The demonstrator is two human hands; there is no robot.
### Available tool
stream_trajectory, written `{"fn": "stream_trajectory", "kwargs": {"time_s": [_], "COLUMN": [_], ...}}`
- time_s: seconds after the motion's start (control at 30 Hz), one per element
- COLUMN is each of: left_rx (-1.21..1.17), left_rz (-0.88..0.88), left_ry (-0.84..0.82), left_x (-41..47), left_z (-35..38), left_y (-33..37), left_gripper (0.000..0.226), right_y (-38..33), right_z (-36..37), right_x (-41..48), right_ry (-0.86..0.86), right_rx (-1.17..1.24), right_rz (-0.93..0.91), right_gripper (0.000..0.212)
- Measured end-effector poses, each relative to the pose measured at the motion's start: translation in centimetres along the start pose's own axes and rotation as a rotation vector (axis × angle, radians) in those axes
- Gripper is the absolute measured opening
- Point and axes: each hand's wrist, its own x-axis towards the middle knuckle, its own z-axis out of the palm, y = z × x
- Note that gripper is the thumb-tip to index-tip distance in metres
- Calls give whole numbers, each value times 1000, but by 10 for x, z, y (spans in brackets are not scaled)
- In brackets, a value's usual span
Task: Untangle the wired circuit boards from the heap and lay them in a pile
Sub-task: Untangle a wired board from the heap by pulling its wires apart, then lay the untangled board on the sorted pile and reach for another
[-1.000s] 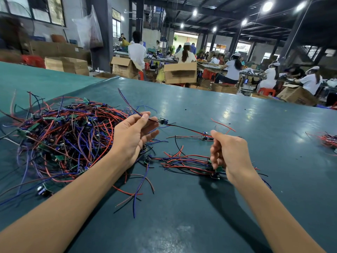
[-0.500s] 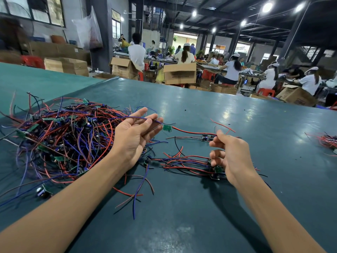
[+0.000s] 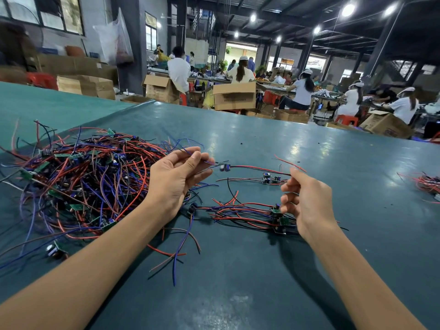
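Note:
A tangled heap (image 3: 78,184) of small green circuit boards with red and blue wires lies on the left of the teal table (image 3: 262,270). One wired circuit board (image 3: 224,167) hangs in the air between my hands. My left hand (image 3: 177,184) pinches its blue wires; my right hand (image 3: 306,206) pinches its red wire. Below it, between my hands, a small pile (image 3: 250,214) of sorted boards lies flat with wires running leftward. One more wired board (image 3: 269,179) lies just behind that pile.
Another bundle of red wires (image 3: 426,183) lies at the table's right edge. Loose wires (image 3: 176,248) trail toward me from the heap. Beyond the far table edge stand cardboard boxes (image 3: 234,96) and several seated workers.
The board between my hands has turned over, its blue capacitors now showing. My right hand slid right along the red wire, stretching board and wires out straight.

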Motion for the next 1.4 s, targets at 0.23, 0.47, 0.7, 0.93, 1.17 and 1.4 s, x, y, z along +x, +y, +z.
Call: {"fn": "stream_trajectory", "kwargs": {"time_s": [0.23,0.47,0.7,0.93,1.17,1.4], "left_rx": [73,127,554,948,596,1229], "left_rz": [-34,-84,-353,-243,-332,-85], "left_ry": [21,4,-243,-325,-99,-165], "left_x": [1,-4,-14,-15,-9,-19], "left_z": [-2,2,3,-5,-1,1], "left_y": [-2,-1,-13,-20,-16,-19], "left_gripper": [21,18,19,26,16,28], "right_y": [0,-9,-9,-5,-16,-16], "right_z": [-4,-19,-85,-112,-114,-115], "right_x": [6,19,63,72,59,58], "right_ry": [71,204,496,341,104,43], "right_rx": [38,49,-307,-638,-851,-1114], "right_rz": [-14,-75,-18,156,304,380], "right_gripper": [41,28,21,18,31,39]}}
